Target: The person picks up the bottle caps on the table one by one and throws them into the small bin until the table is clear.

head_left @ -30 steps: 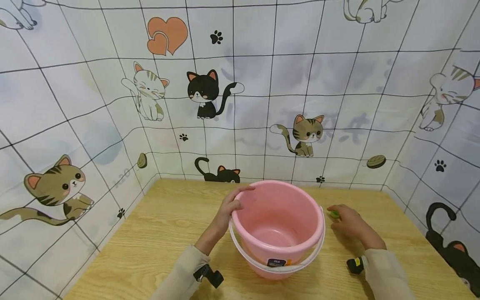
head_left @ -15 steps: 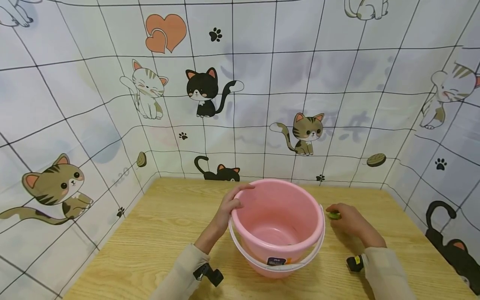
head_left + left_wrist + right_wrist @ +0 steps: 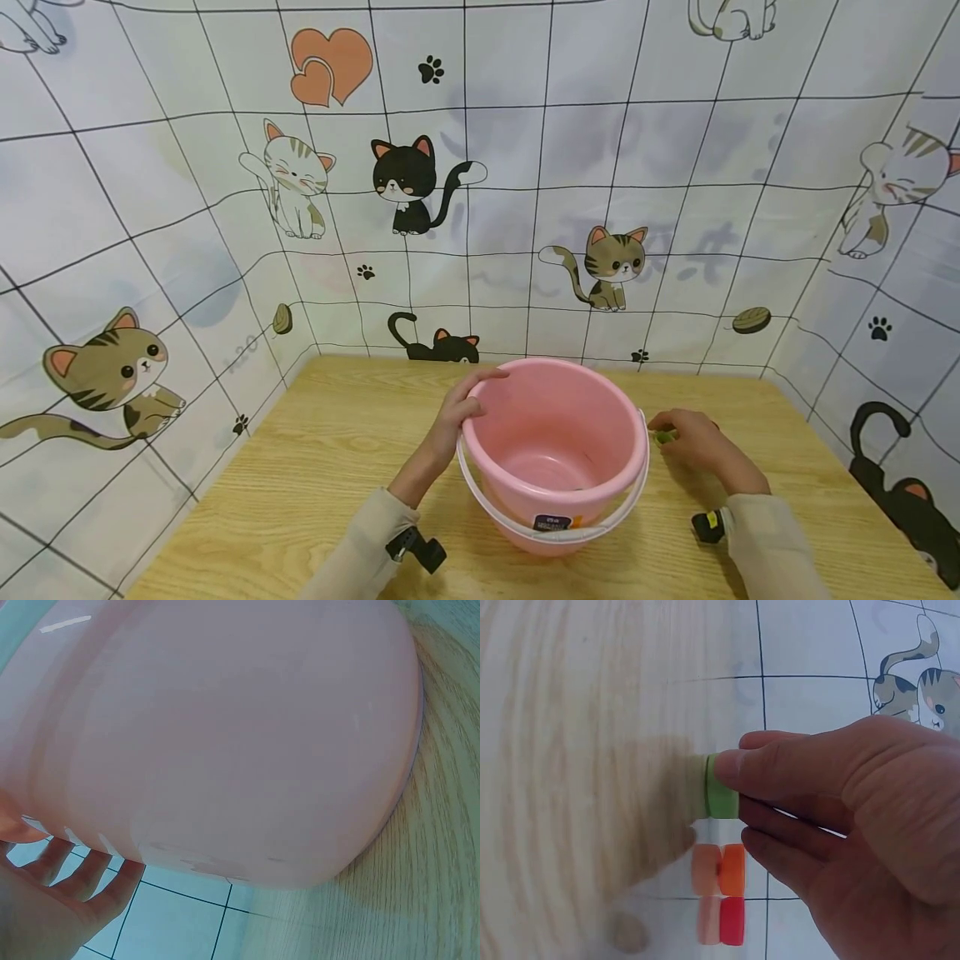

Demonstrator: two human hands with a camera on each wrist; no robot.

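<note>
A pink plastic bucket [image 3: 517,496] with a white handle stands upright on the table. My left hand [image 3: 452,421] grips its rim on the left side, and in the left wrist view the fingers [image 3: 112,892] show beside the bucket's outer wall. To the right of the bucket, my right hand [image 3: 697,443] is low over the table. There it pinches a small green block [image 3: 724,791], with the thumb on the near face and the other fingers behind. In the head view only a bit of the green block [image 3: 664,436] shows past the fingertips.
Past the green block in the right wrist view are an orange block [image 3: 733,870] and a red block [image 3: 733,921], mirrored in the shiny tabletop. The wooden table [image 3: 360,425] ends at a cat-print wall covering [image 3: 510,292]. A camera is strapped to each wrist.
My right hand has shifted slightly left towards the bucket, and the green block has moved a little with it. My left hand and the bucket have stayed put.
</note>
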